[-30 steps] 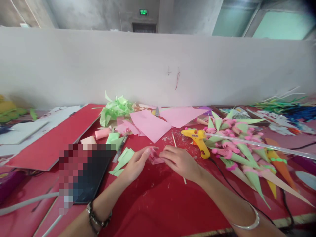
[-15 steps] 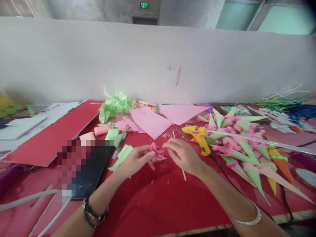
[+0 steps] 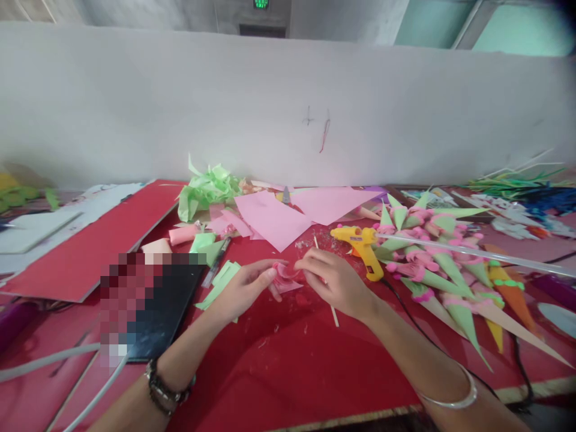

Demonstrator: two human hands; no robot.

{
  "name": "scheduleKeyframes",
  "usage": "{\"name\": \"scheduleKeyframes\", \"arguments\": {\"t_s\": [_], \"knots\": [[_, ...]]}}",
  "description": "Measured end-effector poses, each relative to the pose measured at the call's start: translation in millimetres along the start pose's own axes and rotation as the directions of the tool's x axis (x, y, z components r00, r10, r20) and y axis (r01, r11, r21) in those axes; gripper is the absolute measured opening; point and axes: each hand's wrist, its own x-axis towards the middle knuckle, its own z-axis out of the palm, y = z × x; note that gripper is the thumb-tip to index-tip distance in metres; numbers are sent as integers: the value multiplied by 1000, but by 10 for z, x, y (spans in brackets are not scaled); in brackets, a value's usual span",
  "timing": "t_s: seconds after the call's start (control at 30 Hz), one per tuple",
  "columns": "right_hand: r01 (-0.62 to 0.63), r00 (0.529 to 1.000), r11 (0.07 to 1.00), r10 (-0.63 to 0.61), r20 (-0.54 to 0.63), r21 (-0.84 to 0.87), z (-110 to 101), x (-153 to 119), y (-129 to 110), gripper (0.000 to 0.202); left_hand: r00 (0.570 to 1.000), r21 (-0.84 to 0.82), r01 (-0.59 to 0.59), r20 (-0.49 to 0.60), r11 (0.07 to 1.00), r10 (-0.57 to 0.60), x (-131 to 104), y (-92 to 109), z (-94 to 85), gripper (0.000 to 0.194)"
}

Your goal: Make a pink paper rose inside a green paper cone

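Note:
A small pink crepe-paper flower (image 3: 284, 273) is between my two hands, low over the red table. My left hand (image 3: 252, 287) grips it from the left, thumb on top and fingers beneath. With fingertips pinched together, my right hand (image 3: 333, 279) touches the flower's right edge; whether a petal lies in the pinch is too small to see clearly. Partly under the right hand lies a thin wooden stick (image 3: 335, 315). Just right of that hand, a yellow glue gun (image 3: 364, 246) rests with a long clear glue stick (image 3: 450, 247) in its back.
Pink paper sheets (image 3: 270, 217) and crumpled green paper (image 3: 211, 187) lie at the back. Many paper cones (image 3: 454, 270) with pink trim are heaped at right. On the left are a black tablet (image 3: 166, 312), a red board (image 3: 99, 240) and a pen (image 3: 220, 258). The glue gun's cable runs toward the front right.
Both hands stay nearly in place around the pink flower. The left fingers have shifted slightly on it, and the whole view has tilted a little.

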Motion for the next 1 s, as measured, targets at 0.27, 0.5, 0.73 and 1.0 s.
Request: {"name": "scheduleKeyframes", "arguments": {"t_s": [0.27, 0.5, 0.73, 1.0], "knots": [[11, 998, 998, -15, -60, -57, -26, -7, -31, 20, 999, -114, -8, 38, 993, 13, 35, -25, -3, 27], [-369, 927, 841, 362, -95, -396, -239, -26, 10, 32, 994, -110, 27, -102, 994, -38, 46, -42, -12, 24], [-633, 621, 355, 763, -179, -688, -559, -198, 108, 35, 979, -166, 81, -174, 983, -110, 51, -59, -14, 27], [-643, 556, 399, 830, -41, -654, -439, -262, 436, 26, 983, -292, 48, -157, 955, -97, 45, -133, -4, 20]]}}
